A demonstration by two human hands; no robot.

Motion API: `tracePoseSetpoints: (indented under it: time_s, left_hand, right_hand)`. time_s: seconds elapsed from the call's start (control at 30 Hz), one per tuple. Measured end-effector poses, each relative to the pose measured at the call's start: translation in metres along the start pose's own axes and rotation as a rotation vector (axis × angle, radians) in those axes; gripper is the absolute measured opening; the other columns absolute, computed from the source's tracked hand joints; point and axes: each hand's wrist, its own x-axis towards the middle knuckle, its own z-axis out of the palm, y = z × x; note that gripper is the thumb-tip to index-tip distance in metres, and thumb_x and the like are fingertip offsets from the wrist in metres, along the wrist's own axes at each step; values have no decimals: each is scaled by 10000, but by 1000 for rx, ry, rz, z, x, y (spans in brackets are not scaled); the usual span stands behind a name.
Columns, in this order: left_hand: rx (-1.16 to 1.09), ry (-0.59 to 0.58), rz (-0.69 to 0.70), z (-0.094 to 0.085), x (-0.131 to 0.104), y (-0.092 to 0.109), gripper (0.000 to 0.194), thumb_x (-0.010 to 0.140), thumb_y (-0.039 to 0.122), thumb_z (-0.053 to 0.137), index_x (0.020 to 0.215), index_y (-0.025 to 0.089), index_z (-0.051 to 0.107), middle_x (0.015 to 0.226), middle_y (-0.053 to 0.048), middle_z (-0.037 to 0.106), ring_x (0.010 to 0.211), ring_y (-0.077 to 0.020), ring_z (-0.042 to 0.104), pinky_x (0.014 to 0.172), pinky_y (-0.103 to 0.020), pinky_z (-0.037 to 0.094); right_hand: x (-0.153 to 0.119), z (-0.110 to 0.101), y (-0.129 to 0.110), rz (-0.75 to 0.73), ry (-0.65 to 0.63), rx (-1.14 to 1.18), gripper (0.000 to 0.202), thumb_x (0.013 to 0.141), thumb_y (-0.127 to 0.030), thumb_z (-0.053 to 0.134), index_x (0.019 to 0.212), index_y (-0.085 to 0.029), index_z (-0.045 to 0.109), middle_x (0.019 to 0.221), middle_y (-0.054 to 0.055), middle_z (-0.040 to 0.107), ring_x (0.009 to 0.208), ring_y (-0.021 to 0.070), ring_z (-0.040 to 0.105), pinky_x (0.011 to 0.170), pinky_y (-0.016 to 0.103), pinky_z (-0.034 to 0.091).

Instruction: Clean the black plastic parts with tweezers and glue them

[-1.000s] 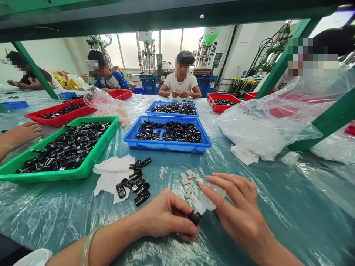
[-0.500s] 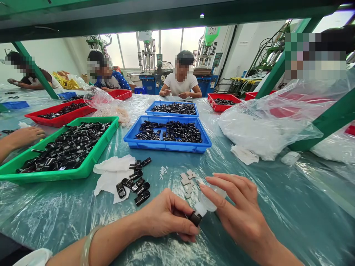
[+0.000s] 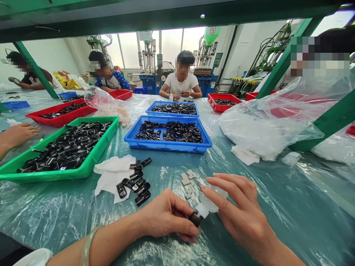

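Note:
My left hand (image 3: 174,220) is closed, pinching a small black plastic part (image 3: 195,219) between thumb and fingertips. My right hand (image 3: 240,207) is curled around a translucent squeeze bottle (image 3: 212,199) with a white cap. The bottle lies tilted, its nozzle end at the black part; whether they touch I cannot tell. Beyond the bottle, several small grey-white flat pieces (image 3: 185,179) rest on the table, beside a scatter of tiny white bits (image 3: 163,171). Left of these, several glossy black parts (image 3: 142,187) lie partly on a white cloth (image 3: 111,171).
A green tray (image 3: 91,166) of black parts stands at left, near a co-worker's hand (image 3: 20,135). Two blue trays (image 3: 166,146) hold similar parts ahead. Plastic bags (image 3: 257,129) lie at right by a green post (image 3: 330,123). A green beam crosses overhead; co-workers sit around the table.
The bottle has shifted slightly to the right, and more of its nozzle end shows at the black part. The co-worker's hand at left has moved a little left.

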Motion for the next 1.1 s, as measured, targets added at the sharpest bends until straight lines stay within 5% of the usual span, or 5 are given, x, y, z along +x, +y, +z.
tracePoseSetpoints:
  time_s: [1.1]
  left_hand:
    - [-7, -12, -24, 0, 0, 0, 441, 571, 340, 661, 872, 21, 614, 698, -54, 580, 595, -15, 569, 578, -62, 477]
  right_hand:
    - [0, 3, 4, -22, 5, 74, 374, 674, -78, 461, 854, -384, 577, 1104, -178, 437, 1135, -69, 387, 1009, 130, 288]
